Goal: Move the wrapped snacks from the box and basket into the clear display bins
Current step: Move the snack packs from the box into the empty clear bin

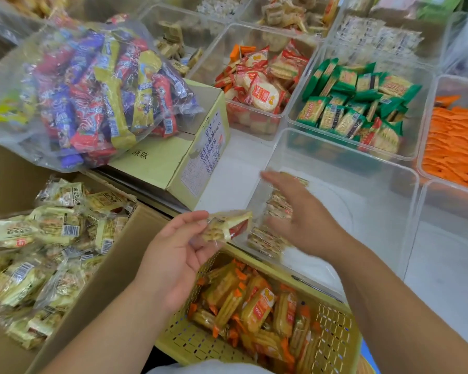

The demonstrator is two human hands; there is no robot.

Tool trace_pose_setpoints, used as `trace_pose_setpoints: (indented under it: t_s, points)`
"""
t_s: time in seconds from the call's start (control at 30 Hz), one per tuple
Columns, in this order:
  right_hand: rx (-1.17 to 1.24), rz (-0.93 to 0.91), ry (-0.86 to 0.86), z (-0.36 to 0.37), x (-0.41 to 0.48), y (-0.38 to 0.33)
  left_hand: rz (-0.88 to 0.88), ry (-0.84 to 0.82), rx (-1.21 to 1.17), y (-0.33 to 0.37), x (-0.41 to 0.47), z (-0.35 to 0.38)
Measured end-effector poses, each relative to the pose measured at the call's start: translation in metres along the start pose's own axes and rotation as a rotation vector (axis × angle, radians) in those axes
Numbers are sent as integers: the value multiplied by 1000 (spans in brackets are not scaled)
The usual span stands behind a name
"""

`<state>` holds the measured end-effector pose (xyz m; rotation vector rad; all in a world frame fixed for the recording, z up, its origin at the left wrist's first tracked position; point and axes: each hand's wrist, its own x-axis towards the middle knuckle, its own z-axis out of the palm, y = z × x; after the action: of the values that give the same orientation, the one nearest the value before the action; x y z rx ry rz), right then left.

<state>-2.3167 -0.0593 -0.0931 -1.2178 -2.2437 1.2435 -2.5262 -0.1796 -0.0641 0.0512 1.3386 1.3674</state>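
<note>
My left hand (173, 255) pinches a wrapped cracker snack (229, 225) in a pale yellow and red wrapper, just above the near left corner of a clear display bin (389, 168). My right hand (300, 214) hovers over that bin with its fingers spread and blurred, holding nothing I can see. A few of the same snacks (268, 238) lie at the bin's near left. The cardboard box (119, 265) at the left holds several pale yellow wrapped snacks (46, 238). A yellow plastic basket (335, 333) below my hands holds orange-wrapped snacks (257, 306).
A clear bag of multicoloured snacks (92, 90) rests on a yellow-green carton (173, 163) at the left. Behind the near bin stand bins of red-wrapped rice crackers (257, 85), green-wrapped crackers (357, 103) and orange sticks (454, 147). More filled bins line the back.
</note>
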Motion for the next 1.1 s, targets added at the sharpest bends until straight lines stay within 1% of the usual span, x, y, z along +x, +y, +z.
trace_pose_setpoints:
  t_s: [0.03, 0.07, 0.1, 0.13, 0.2, 0.23, 0.3, 0.37, 0.47, 0.53, 0.57, 0.6, 0.63, 0.67, 0.73, 0.77, 0.8, 0.83, 0.87, 0.93, 0.97, 1.03, 1.1]
  points:
    - [53, -81, -45, 5, -14, -14, -37, 0, -7, 0, 1, 4]
    - [97, -132, -45, 10, -25, -23, -77, -13, -7, 1, 2, 8]
    - [138, -149, -2, 15, -33, -27, -123, -41, 5, 2, 2, 12]
    - [183, -123, 64, 19, -38, -29, -175, -81, 41, 2, 1, 16]
    - [328, 18, 171, 25, -43, -29, -258, -159, 194, 1, 0, 21]
    - [408, 93, 211, 26, -45, -28, -268, -183, 289, 1, -1, 22]
    - [528, 202, 287, 27, -48, -24, -223, -203, 481, -2, -3, 24]
    - [576, 256, 347, 26, -52, -20, -151, -222, 612, -6, -6, 25]
    - [658, 333, 397, 28, -56, -22, -87, -208, 611, -10, -8, 29]
    - [630, 400, 440, 30, -58, -23, 21, -147, 616, -14, -6, 34]
    - [595, 435, 457, 31, -60, -24, 134, -103, 688, -17, -4, 36]
    - [619, 464, 457, 33, -62, -26, 283, -69, 804, -20, -2, 37]
    - [727, 478, 431, 34, -64, -29, 432, -63, 926, -23, -2, 39]
    - [912, 477, 381, 34, -65, -32, 552, -94, 1029, -25, -2, 42]
    - [1260, 449, 270, 36, -64, -37, 701, -241, 1217, -28, -1, 48]
    - [1344, 435, 268, 36, -62, -37, 749, -336, 1308, -30, 0, 49]
    - [1363, 441, 303, 35, -59, -35, 774, -421, 1383, -33, 3, 50]
    - [1340, 456, 352, 33, -54, -32, 764, -475, 1437, -35, 7, 50]
    - [1296, 461, 397, 30, -50, -26, 726, -489, 1482, -37, 10, 50]
    - [1144, 451, 462, 19, -39, -10, 625, -397, 1583, -39, 20, 49]
    - [1024, 460, 505, 11, -32, -2, 565, -322, 1638, -40, 26, 48]
    - [694, 478, 603, -10, -13, 18, 414, -217, 1723, -41, 38, 46]
    - [351, 438, 619, -32, 11, 40, 285, -218, 1794, -40, 47, 43]
